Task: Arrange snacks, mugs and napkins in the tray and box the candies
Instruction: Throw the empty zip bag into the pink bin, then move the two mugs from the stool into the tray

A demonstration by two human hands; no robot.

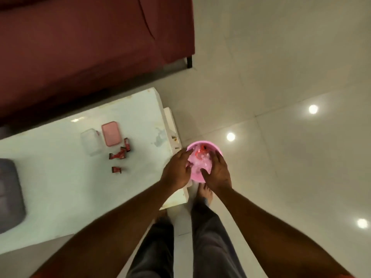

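A pink round tub (pixel 216 150) is held off the right end of the white table (pixel 60 187), above the floor. My left hand (pixel 176 171) grips its left rim and my right hand (pixel 217 173) grips its near right rim. Inside it lie clear wrapped items and something red, too blurred to name. On the table stand a clear plastic box (pixel 91 142) and its pink lid (pixel 111 133) beside it. Several red wrapped candies (pixel 120 154) lie loose just in front of the lid.
A dark grey tray (pixel 10 195) sits at the table's left edge. A maroon sofa (pixel 90 47) stands behind the table. My legs and bare feet (pixel 204 194) are on the glossy tiled floor (pixel 281 97) to the right of the table.
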